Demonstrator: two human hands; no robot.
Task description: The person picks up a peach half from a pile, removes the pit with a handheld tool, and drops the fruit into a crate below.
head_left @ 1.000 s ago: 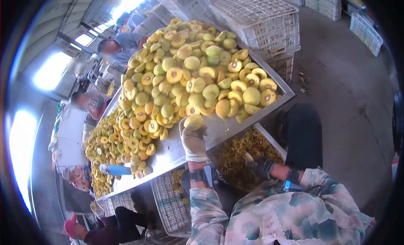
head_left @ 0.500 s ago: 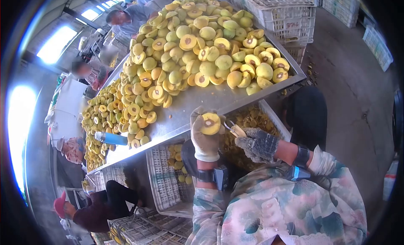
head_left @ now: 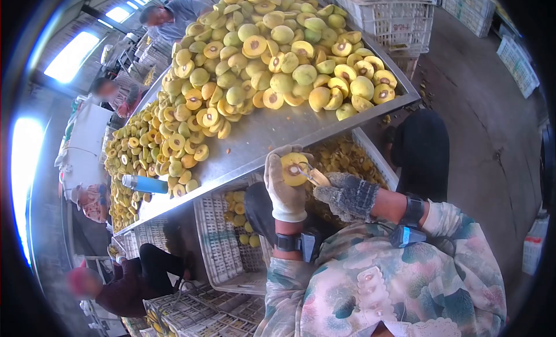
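My left hand (head_left: 284,192), in a pale glove, holds a halved yellow peach (head_left: 291,170) with its cut face and brown centre turned up. In a grey knit glove, my right hand (head_left: 348,198) grips the wooden handle of a pitting tool (head_left: 317,177). The tool's looped metal tip lies over the peach's centre, at the pit. Both hands are just off the edge of a metal table (head_left: 260,134), which carries a large heap of peach halves (head_left: 249,65). Below them, a white crate (head_left: 377,158) holds small peach scraps.
A blue bottle (head_left: 145,184) lies on the table's left part. A white crate (head_left: 220,244) with some peaches stands low on the left. Stacked crates (head_left: 397,27) stand beyond the table's right corner. Several people sit along the far and left sides, one in a dark red top (head_left: 121,288).
My right hand has moved left, bringing the tool's looped tip from beside the peach half onto its cut face. The view has shifted slightly.
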